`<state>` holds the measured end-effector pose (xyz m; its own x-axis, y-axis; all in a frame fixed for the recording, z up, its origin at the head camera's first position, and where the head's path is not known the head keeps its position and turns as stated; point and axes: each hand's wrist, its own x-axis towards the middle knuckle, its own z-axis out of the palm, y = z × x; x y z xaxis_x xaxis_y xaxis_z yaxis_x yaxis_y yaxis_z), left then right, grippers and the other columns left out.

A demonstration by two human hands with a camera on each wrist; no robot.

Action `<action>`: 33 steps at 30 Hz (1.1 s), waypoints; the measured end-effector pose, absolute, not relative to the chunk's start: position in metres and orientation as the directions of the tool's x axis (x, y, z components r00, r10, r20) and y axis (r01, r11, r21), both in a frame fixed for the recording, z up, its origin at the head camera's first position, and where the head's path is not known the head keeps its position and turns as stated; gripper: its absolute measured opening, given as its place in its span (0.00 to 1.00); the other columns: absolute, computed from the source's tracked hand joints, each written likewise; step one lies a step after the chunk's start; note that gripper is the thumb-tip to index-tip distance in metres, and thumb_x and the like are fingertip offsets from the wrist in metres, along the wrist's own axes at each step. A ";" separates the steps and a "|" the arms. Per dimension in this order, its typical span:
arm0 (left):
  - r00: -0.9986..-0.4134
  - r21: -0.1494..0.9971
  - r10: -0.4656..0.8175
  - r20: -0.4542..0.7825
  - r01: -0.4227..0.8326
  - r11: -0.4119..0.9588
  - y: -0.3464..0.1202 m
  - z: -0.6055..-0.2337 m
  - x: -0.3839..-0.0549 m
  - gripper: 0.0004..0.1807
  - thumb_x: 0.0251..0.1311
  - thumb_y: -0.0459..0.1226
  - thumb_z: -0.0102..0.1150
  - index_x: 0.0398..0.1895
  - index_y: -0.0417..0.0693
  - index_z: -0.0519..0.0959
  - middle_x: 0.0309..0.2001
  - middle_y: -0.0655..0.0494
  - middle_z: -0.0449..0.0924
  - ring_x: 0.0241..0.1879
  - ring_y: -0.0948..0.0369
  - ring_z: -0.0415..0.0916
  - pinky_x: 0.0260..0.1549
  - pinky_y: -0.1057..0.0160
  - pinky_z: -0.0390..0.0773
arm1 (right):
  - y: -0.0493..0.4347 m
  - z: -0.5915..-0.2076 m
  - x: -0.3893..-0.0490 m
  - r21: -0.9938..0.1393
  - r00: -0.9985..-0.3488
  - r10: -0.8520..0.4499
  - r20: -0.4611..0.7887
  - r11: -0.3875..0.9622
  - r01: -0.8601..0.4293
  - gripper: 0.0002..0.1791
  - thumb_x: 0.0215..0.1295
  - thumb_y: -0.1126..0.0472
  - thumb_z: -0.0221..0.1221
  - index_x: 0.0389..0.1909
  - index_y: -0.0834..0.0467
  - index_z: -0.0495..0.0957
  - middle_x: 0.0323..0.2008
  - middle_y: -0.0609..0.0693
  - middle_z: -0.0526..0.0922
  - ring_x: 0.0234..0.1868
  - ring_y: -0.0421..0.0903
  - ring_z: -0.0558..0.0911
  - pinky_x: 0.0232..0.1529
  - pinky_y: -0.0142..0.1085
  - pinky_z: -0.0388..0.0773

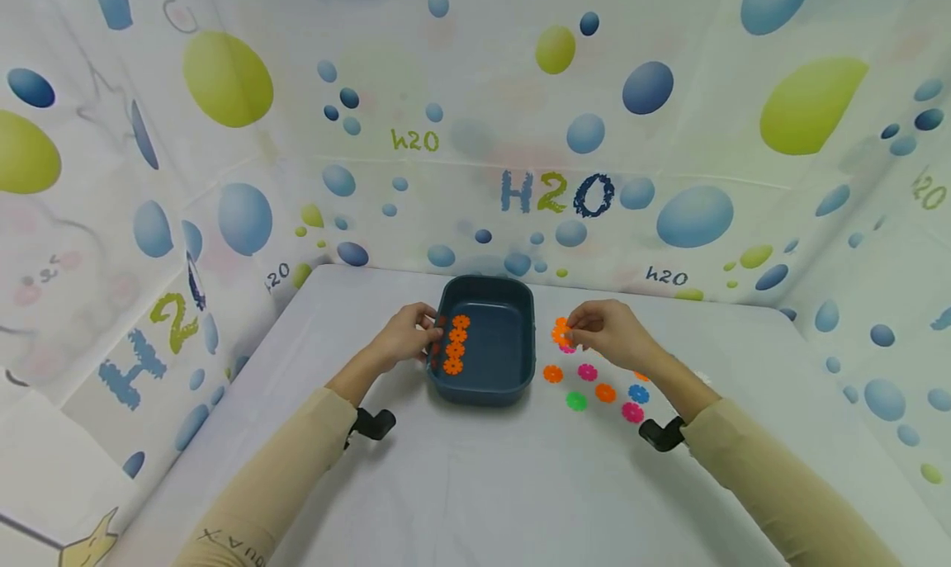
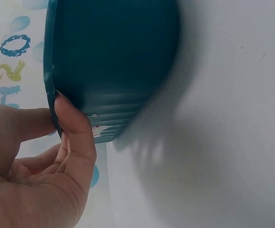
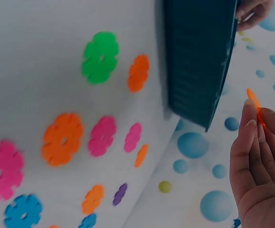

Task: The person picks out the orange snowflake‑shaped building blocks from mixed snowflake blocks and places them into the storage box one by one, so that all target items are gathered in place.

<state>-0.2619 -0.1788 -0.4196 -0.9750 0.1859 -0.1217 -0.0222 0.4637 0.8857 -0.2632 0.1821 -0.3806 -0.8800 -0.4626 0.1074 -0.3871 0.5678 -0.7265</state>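
Right wrist: right hand pinches orange disc between thumb and fingertips, edge poking past; left hand pinches tub rim.

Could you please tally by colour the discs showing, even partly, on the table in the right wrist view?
Orange flower-shaped plastic discs: 5 (one barely showing)
Pink flower-shaped plastic discs: 3
Blue flower-shaped plastic discs: 2
Green flower-shaped plastic disc: 1
Purple flower-shaped plastic disc: 1
Total: 12
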 end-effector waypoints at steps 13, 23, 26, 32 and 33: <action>-0.975 0.882 0.188 -0.119 -0.017 0.472 -0.179 -0.418 -0.260 0.20 0.75 0.31 0.53 0.65 0.30 0.68 0.40 0.45 0.73 0.34 0.56 0.77 0.28 0.62 0.85 | 0.126 -0.362 -0.287 -0.754 -0.838 -0.524 0.152 0.486 -0.441 0.06 0.70 0.67 0.63 0.44 0.65 0.82 0.38 0.56 0.87 0.38 0.54 0.88 0.40 0.42 0.87; -0.975 0.885 0.186 -0.120 -0.021 0.465 -0.179 -0.417 -0.260 0.21 0.74 0.32 0.54 0.66 0.30 0.68 0.40 0.45 0.73 0.32 0.56 0.76 0.27 0.62 0.85 | 0.081 -0.342 -0.318 -0.725 -0.841 -0.521 0.146 0.522 -0.450 0.06 0.69 0.67 0.63 0.43 0.65 0.83 0.36 0.57 0.88 0.36 0.51 0.88 0.38 0.36 0.86; -0.975 0.882 0.185 -0.124 -0.023 0.470 -0.180 -0.416 -0.261 0.22 0.74 0.32 0.54 0.66 0.30 0.67 0.40 0.46 0.72 0.31 0.57 0.76 0.27 0.63 0.84 | 0.067 -0.343 -0.328 -0.730 -0.842 -0.519 0.147 0.518 -0.446 0.06 0.69 0.68 0.63 0.43 0.66 0.83 0.36 0.58 0.88 0.38 0.55 0.88 0.39 0.38 0.86; -0.972 0.883 0.184 -0.143 -0.042 0.468 -0.179 -0.416 -0.261 0.21 0.75 0.32 0.54 0.65 0.31 0.68 0.41 0.45 0.72 0.33 0.56 0.77 0.28 0.62 0.85 | 0.044 -0.359 -0.347 -0.740 -0.854 -0.513 0.092 0.539 -0.403 0.08 0.69 0.69 0.62 0.46 0.69 0.82 0.40 0.62 0.86 0.37 0.54 0.87 0.45 0.50 0.86; -0.971 0.884 0.185 -0.149 -0.046 0.466 -0.179 -0.417 -0.261 0.20 0.75 0.32 0.54 0.65 0.31 0.68 0.41 0.45 0.72 0.33 0.56 0.77 0.28 0.62 0.85 | 0.041 -0.362 -0.350 -0.739 -0.855 -0.513 0.074 0.548 -0.392 0.08 0.69 0.70 0.61 0.46 0.69 0.82 0.41 0.62 0.86 0.37 0.54 0.86 0.46 0.50 0.85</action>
